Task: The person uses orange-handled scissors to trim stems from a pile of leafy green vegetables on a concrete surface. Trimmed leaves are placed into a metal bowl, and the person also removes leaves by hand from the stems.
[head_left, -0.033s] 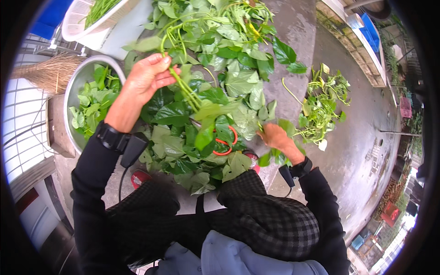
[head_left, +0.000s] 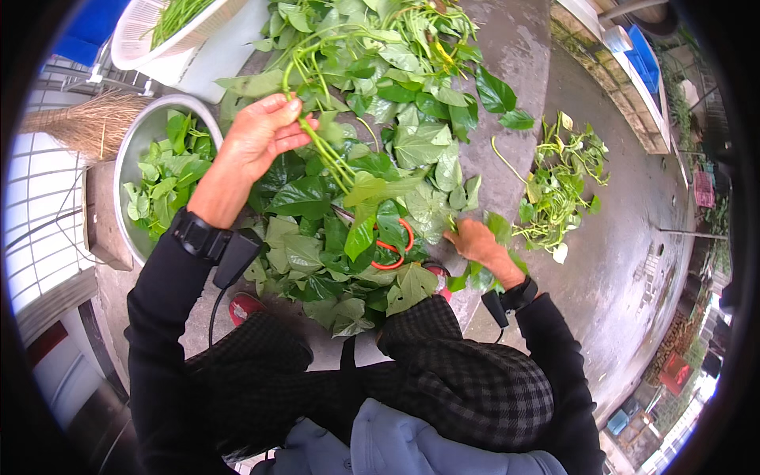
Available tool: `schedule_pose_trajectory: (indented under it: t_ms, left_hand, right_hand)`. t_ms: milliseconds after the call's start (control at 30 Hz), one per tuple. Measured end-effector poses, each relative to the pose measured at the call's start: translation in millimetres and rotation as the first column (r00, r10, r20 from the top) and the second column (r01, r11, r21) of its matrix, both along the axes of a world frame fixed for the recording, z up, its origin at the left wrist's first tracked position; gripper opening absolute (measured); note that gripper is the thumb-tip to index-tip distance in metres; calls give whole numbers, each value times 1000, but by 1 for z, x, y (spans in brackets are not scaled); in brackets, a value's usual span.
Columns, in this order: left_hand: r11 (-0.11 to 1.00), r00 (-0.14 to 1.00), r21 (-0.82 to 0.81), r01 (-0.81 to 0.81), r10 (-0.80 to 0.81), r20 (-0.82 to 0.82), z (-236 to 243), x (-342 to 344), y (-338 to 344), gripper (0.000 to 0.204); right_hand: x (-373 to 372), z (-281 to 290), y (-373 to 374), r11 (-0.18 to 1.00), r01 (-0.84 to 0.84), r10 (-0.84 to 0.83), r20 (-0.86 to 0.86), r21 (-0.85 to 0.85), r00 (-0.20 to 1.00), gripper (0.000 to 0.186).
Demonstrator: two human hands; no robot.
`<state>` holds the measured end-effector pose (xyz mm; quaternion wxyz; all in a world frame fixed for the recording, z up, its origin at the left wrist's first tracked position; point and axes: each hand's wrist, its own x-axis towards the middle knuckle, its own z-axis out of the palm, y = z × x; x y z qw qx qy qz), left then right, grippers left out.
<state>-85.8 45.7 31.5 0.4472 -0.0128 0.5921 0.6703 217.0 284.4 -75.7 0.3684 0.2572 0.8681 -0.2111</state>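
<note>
My left hand [head_left: 260,136] is closed round a small bundle of green leafy stems [head_left: 326,152], which slants down to the right over a big heap of green leaves [head_left: 305,198]. To the right of the heap, my right hand [head_left: 481,242] is closed on leafy stems [head_left: 478,275]; leaves stick out above and below its fingers. Scissors with orange handles [head_left: 408,237] lie among the leaves between my hands, their blades mostly hidden. Left of my left hand stands a round metal basin [head_left: 127,170] holding picked leaves [head_left: 168,178].
A white plastic basket [head_left: 131,47] of thin green stems stands at the far left, near a straw broom [head_left: 99,127]. A smaller pile of stems and leaves [head_left: 558,186] lies on the wet concrete floor [head_left: 625,237] at right. My red shoes [head_left: 244,307] flank the heap's near edge.
The whole view shifts very slightly. Both hands keep their hold and their places over the leaves.
</note>
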Motion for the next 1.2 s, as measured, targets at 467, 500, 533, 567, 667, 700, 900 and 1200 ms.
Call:
schedule_pose_trajectory:
  t_ms: [467,500,533,567,667,700,900,1200]
  left_hand:
    - [998,998,-26,-56,56,-19,1,13,8,16]
    - [999,998,-13,-51,51,-31,3,15,8,16]
    - [998,998,-9,-54,54,-36,4,16,8,15]
    - [998,997,10,-60,60,-38,5,17,7,15]
    - [996,994,36,-76,79,-71,9,16,4,15]
    - [995,994,57,-81,85,-73,10,16,3,15]
    - [996,955,-6,-88,82,-286,13,21,4,15]
    - [987,940,140,-73,115,-321,10,24,0,14]
  right_hand:
    - [-130,90,-22,607,-74,-521,-467,-791,715,24]
    - [-140,95,-31,509,-114,-560,-429,-853,708,24]
    - [-149,100,-36,429,-69,-535,-314,-901,785,23]
    - [-156,104,-41,348,-13,-494,-195,-938,848,22]
    - [-169,109,-55,255,80,-426,-38,-964,904,21]
    - [-172,109,-59,247,96,-420,-17,-964,907,21]
    - [-183,102,-70,549,0,-386,-253,-836,887,22]
    - [-165,120,-75,776,-256,-221,-630,-576,745,26]
